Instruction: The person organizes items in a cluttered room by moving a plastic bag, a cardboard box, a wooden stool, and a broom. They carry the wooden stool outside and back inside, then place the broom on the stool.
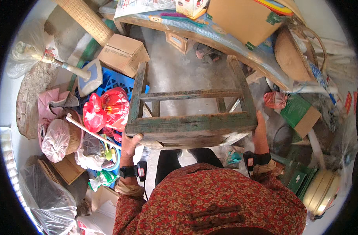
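Note:
A worn wooden stool (193, 124) with flaking green paint is held in front of my body, tipped so its legs and rungs point away from me. My left hand (132, 141) grips its left end, the thumb showing over the near edge. At the opposite end is my right hand (258, 124), its fingers mostly hidden behind the wood. A long rung (190, 94) runs between the stool's two upper legs. Grey concrete floor (179, 70) shows through the frame.
On the left, a red plastic bag (116, 108) sits close to the stool, by a blue plastic crate (116, 79) and a cardboard box (124, 54). A cloth-covered wooden bed or table edge (226, 48) crosses the far side. A green-and-brown carton (300, 114) lies right.

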